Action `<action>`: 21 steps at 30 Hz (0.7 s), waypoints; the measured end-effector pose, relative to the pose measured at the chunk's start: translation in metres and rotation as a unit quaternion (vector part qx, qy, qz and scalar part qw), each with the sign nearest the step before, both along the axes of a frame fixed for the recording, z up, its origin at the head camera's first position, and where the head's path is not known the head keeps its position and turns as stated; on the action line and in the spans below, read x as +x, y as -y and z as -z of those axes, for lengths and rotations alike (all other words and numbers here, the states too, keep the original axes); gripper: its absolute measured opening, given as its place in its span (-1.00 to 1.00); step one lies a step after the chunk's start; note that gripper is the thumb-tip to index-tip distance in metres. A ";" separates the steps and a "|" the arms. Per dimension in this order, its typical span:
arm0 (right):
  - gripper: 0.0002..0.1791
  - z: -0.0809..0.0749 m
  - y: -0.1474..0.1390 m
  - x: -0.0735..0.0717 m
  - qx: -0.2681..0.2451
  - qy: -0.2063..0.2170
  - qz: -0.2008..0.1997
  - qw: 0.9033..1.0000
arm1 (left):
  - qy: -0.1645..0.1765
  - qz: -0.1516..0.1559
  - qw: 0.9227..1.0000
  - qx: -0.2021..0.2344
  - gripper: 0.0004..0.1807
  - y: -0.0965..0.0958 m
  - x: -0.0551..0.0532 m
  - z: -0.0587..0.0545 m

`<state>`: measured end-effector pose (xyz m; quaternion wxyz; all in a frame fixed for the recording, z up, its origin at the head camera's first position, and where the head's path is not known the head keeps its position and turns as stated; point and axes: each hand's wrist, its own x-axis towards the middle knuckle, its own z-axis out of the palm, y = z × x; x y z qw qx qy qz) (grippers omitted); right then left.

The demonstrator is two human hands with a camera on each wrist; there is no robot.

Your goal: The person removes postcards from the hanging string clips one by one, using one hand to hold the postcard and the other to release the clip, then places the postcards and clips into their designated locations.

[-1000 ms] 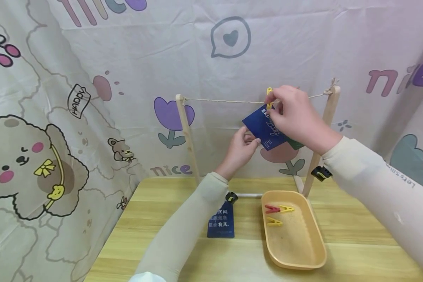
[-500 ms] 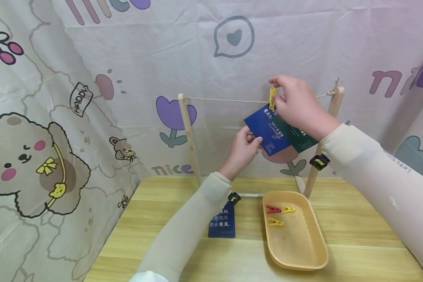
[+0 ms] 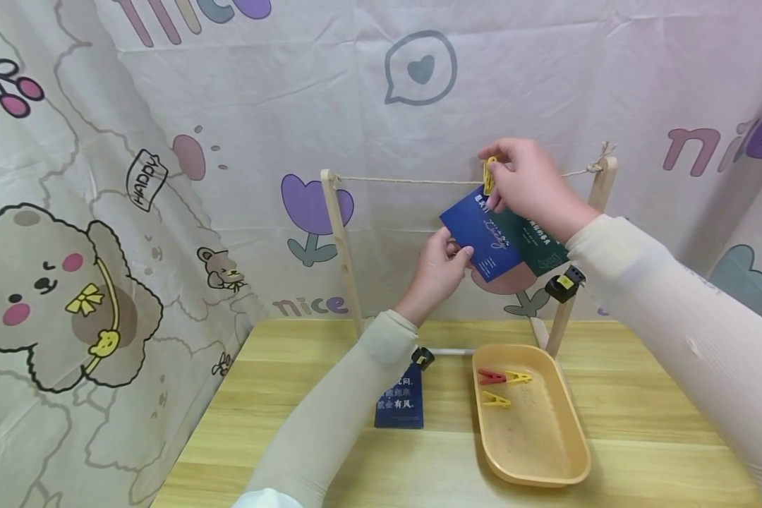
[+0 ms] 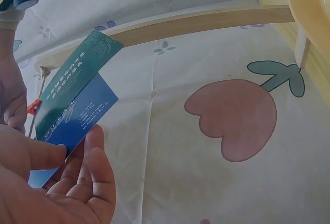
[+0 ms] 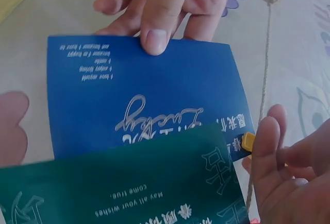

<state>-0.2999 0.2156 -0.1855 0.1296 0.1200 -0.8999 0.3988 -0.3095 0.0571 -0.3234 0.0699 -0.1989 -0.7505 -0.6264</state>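
Observation:
A blue card (image 3: 480, 236) hangs tilted below the rope, a corner at the rope. My left hand (image 3: 441, 271) pinches its lower left edge between thumb and fingers. A yellow clothespin (image 3: 490, 176) stands over that corner at the rope, and my right hand (image 3: 530, 183) pinches its upper part. In the right wrist view the yellow clothespin's tip (image 5: 248, 141) bites the card's corner. A green card (image 3: 536, 243) hangs just right of the blue one and overlaps it. A red clothespin (image 4: 34, 106) shows beside the green card in the left wrist view.
The rope (image 3: 406, 181) runs between two wooden posts (image 3: 339, 240). An orange tray (image 3: 533, 451) on the table holds one red and two yellow clothespins (image 3: 497, 400). Another blue card (image 3: 398, 406) lies on the table, partly behind the left forearm. A printed curtain hangs behind.
My right hand first rises off the blue card's corner, then comes back slightly lower with its fingers round the yellow clothespin. More of the green card shows. The left hand keeps its pinch.

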 end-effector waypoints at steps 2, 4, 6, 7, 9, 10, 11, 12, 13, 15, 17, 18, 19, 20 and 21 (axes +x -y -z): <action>-0.53 0.000 0.000 -0.002 -0.031 0.008 0.003 0.999 | 0.000 0.001 1.000 -0.002 -0.67 0.000 0.000 -0.001; -0.53 0.000 0.000 -0.003 -0.058 0.010 0.004 0.998 | 0.000 0.002 1.000 -0.003 -0.68 0.001 0.000 -0.001; -0.54 0.001 -0.001 -0.004 -0.086 0.007 0.001 0.996 | 0.000 0.004 1.000 0.000 -0.69 0.001 0.000 -0.001; -0.55 0.002 -0.001 -0.004 -0.101 0.005 -0.001 0.995 | 0.000 0.006 1.000 0.002 -0.69 0.001 0.000 -0.001; -0.57 0.003 -0.002 -0.004 -0.128 -0.005 -0.005 0.992 | 0.002 0.007 1.000 0.007 -0.69 0.001 -0.001 0.000; -0.58 0.004 -0.002 -0.004 -0.139 -0.011 -0.007 0.990 | 0.003 0.008 1.000 0.008 -0.69 0.001 -0.001 0.000; -0.59 0.005 -0.002 -0.004 -0.147 -0.017 -0.008 0.989 | 0.003 0.009 1.000 0.009 -0.69 0.001 -0.001 0.000; -0.60 0.005 -0.002 -0.004 -0.154 -0.022 -0.008 0.988 | 0.004 0.009 1.000 0.010 -0.69 0.001 -0.002 0.001; -0.61 0.006 -0.002 -0.004 -0.162 -0.028 -0.009 0.986 | 0.006 0.006 1.000 0.011 -0.69 0.001 -0.002 0.001; -0.64 0.007 -0.002 -0.003 -0.180 -0.037 -0.011 0.983 | 0.008 0.003 1.000 0.011 -0.69 0.001 -0.002 0.001; -0.66 0.007 -0.002 -0.003 -0.198 -0.046 -0.014 0.979 | 0.011 0.000 1.000 0.011 -0.69 0.002 -0.002 0.001; -0.68 0.008 -0.002 -0.002 -0.207 -0.050 -0.014 0.977 | 0.013 -0.002 1.000 0.012 -0.69 0.002 -0.002 0.001; -0.69 0.008 -0.002 -0.002 -0.215 -0.054 -0.014 0.975 | 0.014 -0.004 1.000 0.011 -0.69 0.002 -0.001 0.001; -0.71 0.008 -0.002 -0.002 -0.221 -0.057 -0.013 0.974 | 0.015 -0.003 1.000 0.010 -0.69 0.002 -0.001 0.000; -0.72 0.008 -0.002 -0.002 -0.222 -0.061 -0.010 0.973 | 0.014 -0.004 1.000 0.009 -0.69 0.002 -0.001 0.000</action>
